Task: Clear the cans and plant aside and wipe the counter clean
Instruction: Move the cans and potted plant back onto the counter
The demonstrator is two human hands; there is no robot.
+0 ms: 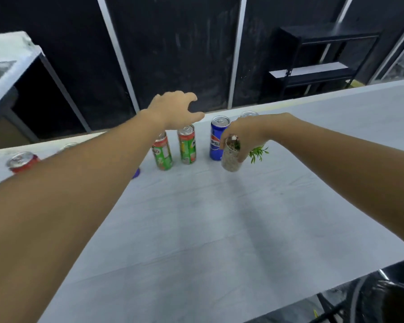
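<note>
Dark wall panels back the pale worktop where clearing is underway: right hand fingers wrap the plant pot, tilted beside the blue can, while left hand fingers spread above the green cans, likely needing a grasp next.

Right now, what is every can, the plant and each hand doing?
Blue Pepsi can: upright.
Two green cans: upright, side by side.
Red can: standing at far left.
Plant pot: tilted, gripped by the right hand.
Left hand: open, above the green cans.
Counter: not yet wiped.
</note>
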